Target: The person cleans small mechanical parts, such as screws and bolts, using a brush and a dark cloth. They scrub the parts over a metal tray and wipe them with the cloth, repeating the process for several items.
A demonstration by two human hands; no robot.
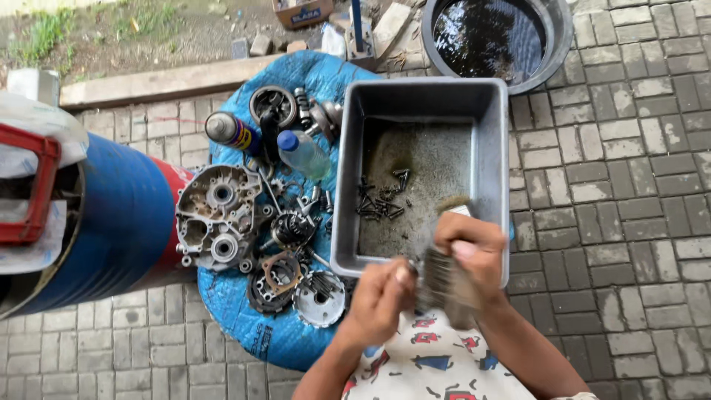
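- Head view, looking straight down: my right hand (468,248) is wrapped around a worn brush (446,285), fingers curled tight over its handle, bristles pointing back toward my body.
- My left hand (381,296) pinches a small metal part (412,265) between thumb and fingertips, just beside the bristles; it is blurred, so what kind of part it is I cannot say, perhaps a bolt.
- Both hands hover over the near rim of the grey plastic tub (495,148), a deep rectangle with rounded corners and a gritty, wet-looking floor.
- A loose heap of dark screws (381,198) lies on the tub floor, well ahead of my fingers.
- Left of the tub, on a blue tarp (222,296), sit a cast metal engine casing (217,216), gears and clutch plates (280,275), a spray can (231,131) and a clear plastic bottle (304,152).
- Right of the tub is open paving of grey bricks (629,185); a round basin of dark water (492,37) sits beyond the tub's far edge.
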